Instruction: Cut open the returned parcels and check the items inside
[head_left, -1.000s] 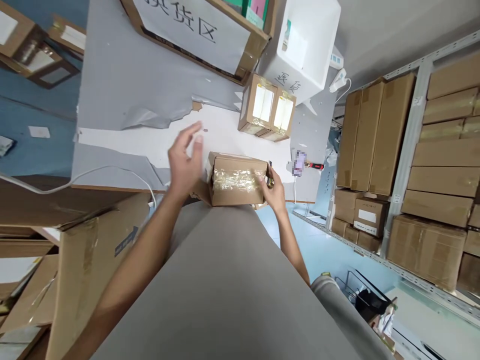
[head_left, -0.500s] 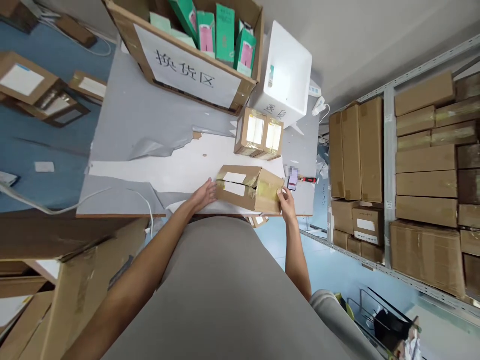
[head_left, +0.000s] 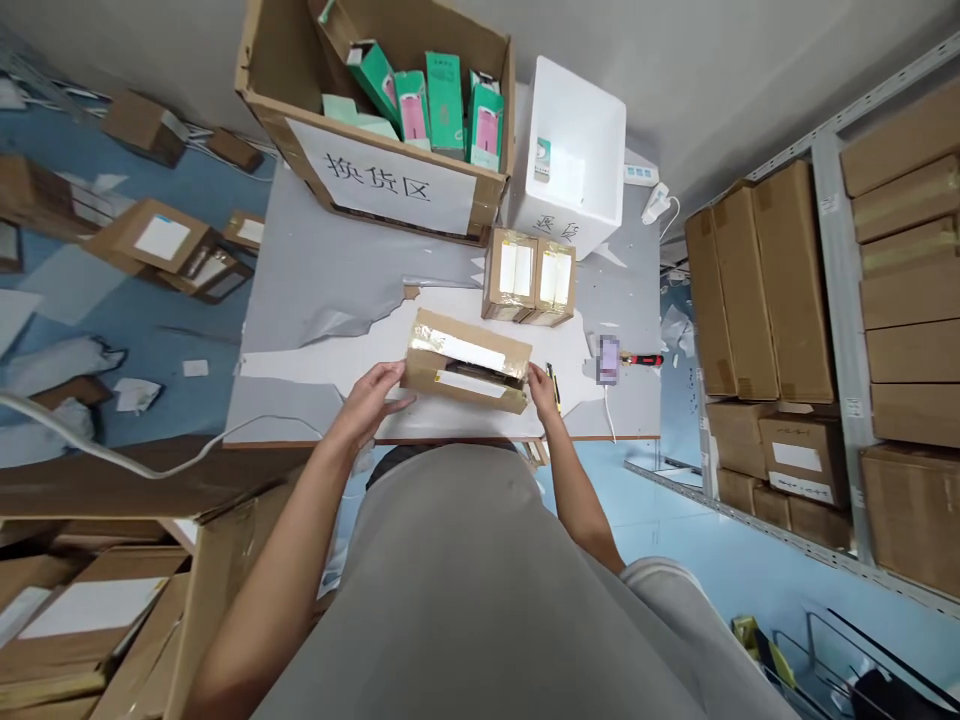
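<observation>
A long brown cardboard box [head_left: 471,338] lies near the table's front edge, turned slightly aslant. Its top is slit lengthwise between two white label pieces, and a dark gap shows along the slit. My left hand [head_left: 369,402] grips the box's left end, fingertips on the upper corner and thumb low. At the right end, my right hand [head_left: 541,390] pinches the edge of the box. A yellow-and-black utility knife [head_left: 553,388] lies just beside the right hand, partly behind it. What is inside the box cannot be made out.
Two small taped boxes [head_left: 529,277] stand behind. Further back are a large carton [head_left: 390,185] of green packages and a white bin [head_left: 577,150]. A phone [head_left: 608,360] on a cable and a red-handled tool [head_left: 643,360] lie right. Shelving [head_left: 840,260] flanks the table.
The box has turned and shifted left, so its slit top now faces me with the gap wider. Both hands have moved with it. The knife has come into view.
</observation>
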